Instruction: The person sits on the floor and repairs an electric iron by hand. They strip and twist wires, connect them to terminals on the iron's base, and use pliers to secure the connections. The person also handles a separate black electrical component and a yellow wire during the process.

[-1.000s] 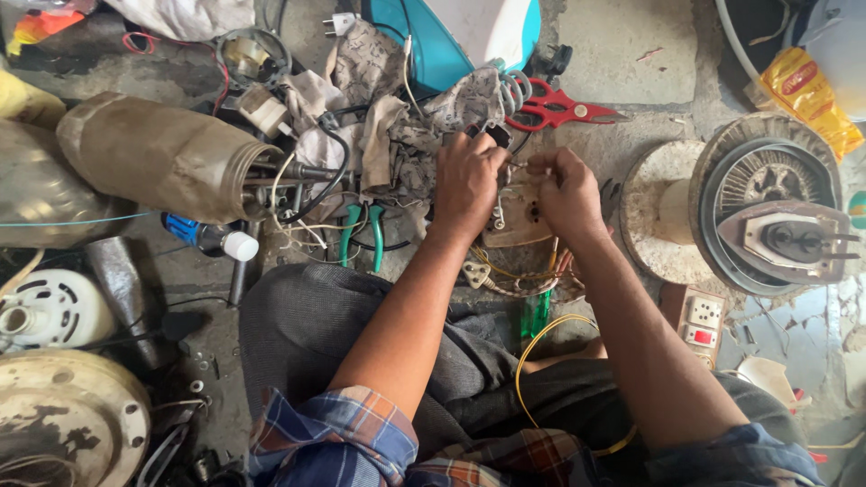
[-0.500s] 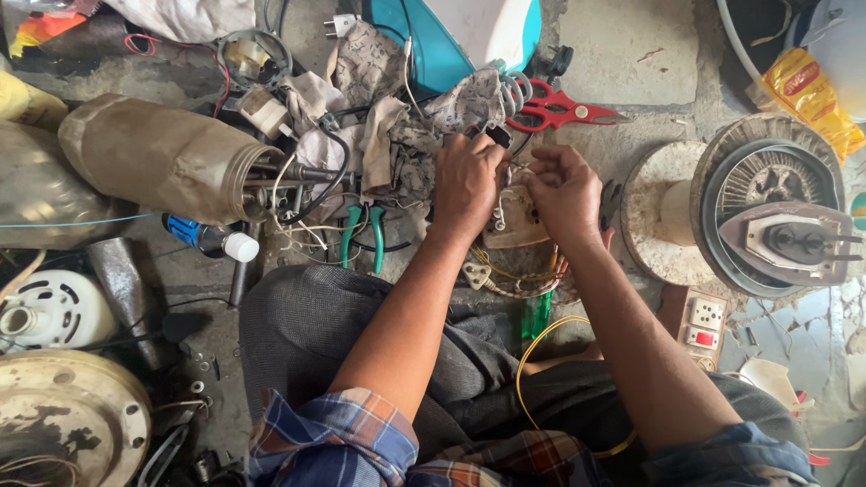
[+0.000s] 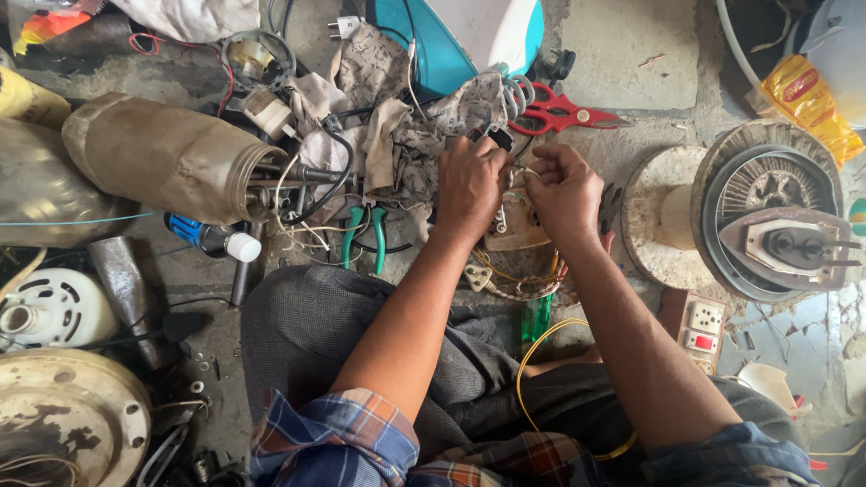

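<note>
1. Pinching thin wires, the left hand (image 3: 471, 185) and right hand (image 3: 566, 191) meet over one beige device (image 3: 516, 224) on the floor.
2. One red scissors (image 3: 561, 112) lies just beyond.
3. One green-handled pliers (image 3: 364, 234) lies left.

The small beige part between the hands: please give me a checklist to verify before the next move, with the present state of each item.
1. Both hands on the work: left hand and right hand meet over the beige part: ok.
2. Grip on the part: fingers hide it: cannot tell.
3. Red scissors lie apart from the hands: ok.
4. Green-handled pliers lie beside the left wrist: ok.
5. Floor around the part is crowded with rags and wires: not ok.
6. Socket box switched off: cannot tell.
</note>
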